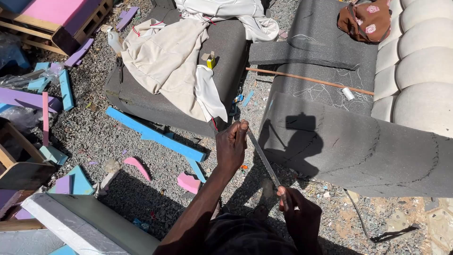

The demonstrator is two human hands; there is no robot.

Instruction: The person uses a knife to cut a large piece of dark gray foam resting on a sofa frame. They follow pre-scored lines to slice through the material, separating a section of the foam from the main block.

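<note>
As both hands (232,144) grip, the blade (262,158) spans between them.

Harsh overhead sunlight, crisp dark shadows, glare on pale cloth, sharp focus

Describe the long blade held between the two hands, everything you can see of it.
The blade is a long, thin, flat strip, grey and metallic-looking, possibly a saw blade; any teeth are too fine to tell. It runs diagonally, upper end pinched by the left hand, lower end gripped by the right hand. It hangs in the air over the gravel, just before the grey foam sofa arm, not clearly touching it.
</note>
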